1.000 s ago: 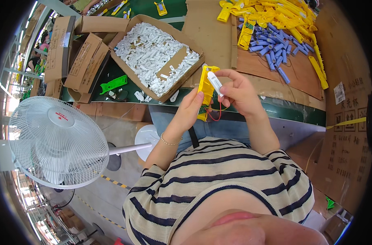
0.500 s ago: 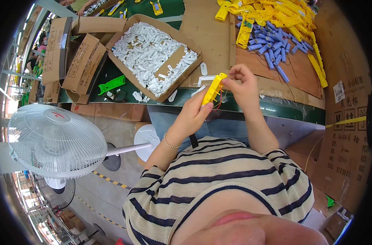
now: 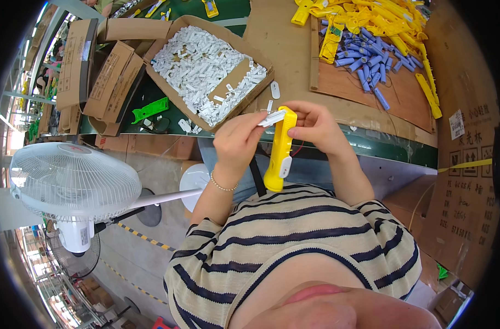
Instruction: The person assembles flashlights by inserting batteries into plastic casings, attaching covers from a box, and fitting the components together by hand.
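Yellow plastic casing (image 3: 279, 148) swung near-to-far; right hand (image 3: 319, 129) grips its far end from right, left hand (image 3: 236, 141) pinches white plastic strip (image 3: 272, 118) at that end's left.

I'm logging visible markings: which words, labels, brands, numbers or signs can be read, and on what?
I don't copy out wording; markings stand here:
Large cardboard box, right: printed characters and handwriting, partly legible.
White label on it: too small to read.
Fan: reddish mark, blurred.
Carton flaps, upper left: print too small.
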Available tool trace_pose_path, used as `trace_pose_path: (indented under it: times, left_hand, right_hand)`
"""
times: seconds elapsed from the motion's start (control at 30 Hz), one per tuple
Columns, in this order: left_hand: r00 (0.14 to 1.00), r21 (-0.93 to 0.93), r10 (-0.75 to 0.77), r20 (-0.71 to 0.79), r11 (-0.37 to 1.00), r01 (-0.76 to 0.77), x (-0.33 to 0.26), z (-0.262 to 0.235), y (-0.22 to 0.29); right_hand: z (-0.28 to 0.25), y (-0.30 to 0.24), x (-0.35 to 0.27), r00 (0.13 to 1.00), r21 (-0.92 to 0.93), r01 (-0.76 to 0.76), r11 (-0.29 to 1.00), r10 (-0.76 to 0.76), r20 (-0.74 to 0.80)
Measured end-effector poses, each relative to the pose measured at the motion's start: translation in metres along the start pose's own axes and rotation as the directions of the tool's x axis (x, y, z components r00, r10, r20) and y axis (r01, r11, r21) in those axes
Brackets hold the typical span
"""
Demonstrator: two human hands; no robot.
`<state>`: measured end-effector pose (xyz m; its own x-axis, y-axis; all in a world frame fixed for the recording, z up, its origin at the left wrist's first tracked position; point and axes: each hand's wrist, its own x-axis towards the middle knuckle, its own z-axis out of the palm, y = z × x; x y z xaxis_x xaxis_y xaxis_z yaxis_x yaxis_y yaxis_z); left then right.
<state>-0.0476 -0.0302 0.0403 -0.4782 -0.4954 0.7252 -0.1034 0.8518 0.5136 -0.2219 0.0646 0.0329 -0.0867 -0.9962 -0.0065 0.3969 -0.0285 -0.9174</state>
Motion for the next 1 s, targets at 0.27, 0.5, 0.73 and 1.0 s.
trace_pose_path:
  times: [0.27,0.5,0.73,1.0]
  left_hand:
    - [0.974,0.124,0.218,-0.065,0.97,-0.209,-0.006,-0.001,-0.001]
    - [0.96,-0.312,-0.227,0.163,0.911,0.269,-0.01,0.005,0.006]
    - [0.596,-0.689,-0.445,0.668,-0.069,0.721,-0.009,0.011,0.003]
    - [0.761,-0.526,-0.475,0.442,0.55,0.649,-0.039,0.028,0.01]
  right_hand:
    - [-0.011,0.0,0.004,0.988,0.037,0.016,0.999,-0.022,0.155]
    - [0.006,0.011,0.004,0.998,0.364,0.024,0.931,-0.042,0.042]
    - [0.012,0.007,0.01,0.998,0.077,0.063,0.995,-0.061,-0.027]
    - [0.015,0.017,0.014,0.919,-0.367,0.128,0.921,-0.25,-0.305]
